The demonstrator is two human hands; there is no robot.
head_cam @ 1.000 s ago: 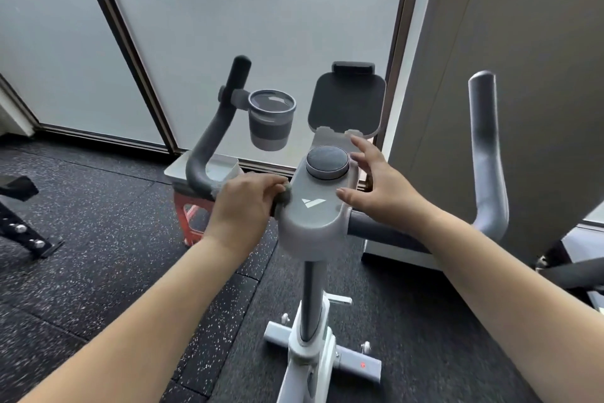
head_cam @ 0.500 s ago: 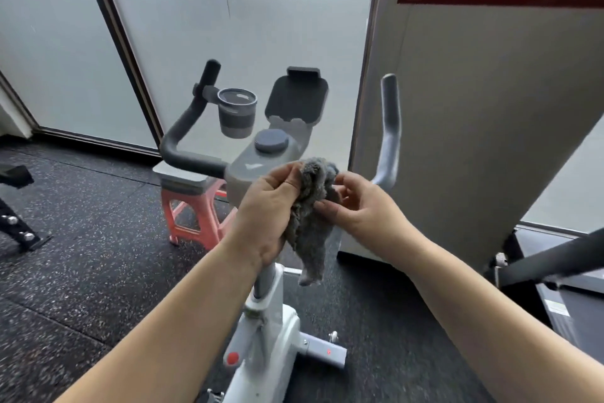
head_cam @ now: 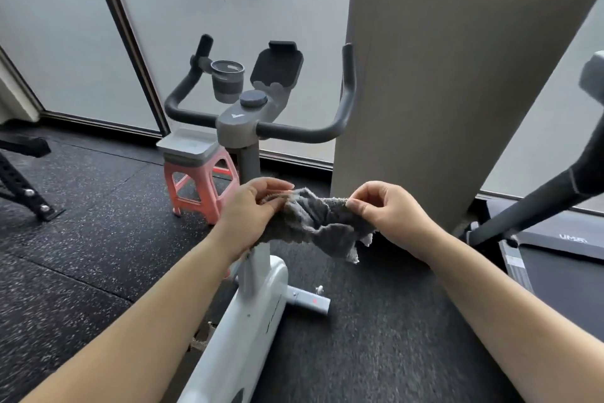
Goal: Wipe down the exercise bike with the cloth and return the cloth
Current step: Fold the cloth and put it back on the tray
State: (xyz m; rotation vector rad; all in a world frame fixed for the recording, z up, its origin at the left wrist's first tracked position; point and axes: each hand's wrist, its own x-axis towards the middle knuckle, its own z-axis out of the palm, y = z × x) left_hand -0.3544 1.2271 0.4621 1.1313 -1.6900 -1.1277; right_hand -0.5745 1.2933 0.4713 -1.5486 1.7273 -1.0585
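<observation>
A grey fluffy cloth [head_cam: 318, 219] is stretched between both hands in front of me, below the bike's handlebars. My left hand [head_cam: 251, 211] pinches its left end and my right hand [head_cam: 385, 210] pinches its right end. The exercise bike [head_cam: 248, 311] has a white body, a grey post and a grey console [head_cam: 242, 118] with a round knob. Dark handlebars [head_cam: 346, 99] curve up on both sides, with a cup holder [head_cam: 227, 81] on the left and a tablet holder [head_cam: 277, 67] behind the console. The cloth hangs apart from the bike's post.
A pink stool [head_cam: 197, 180] with a grey top stands just behind and left of the bike. A beige pillar [head_cam: 441, 92] rises at right. A treadmill [head_cam: 555, 239] lies at far right, a black rack leg [head_cam: 23, 190] at far left. Frosted glass panels stand behind.
A second ago both hands rested on the console and handlebar. Now they have drawn back and lower, and they pull the bunched cloth apart sideways. The view has moved away from the bike.
</observation>
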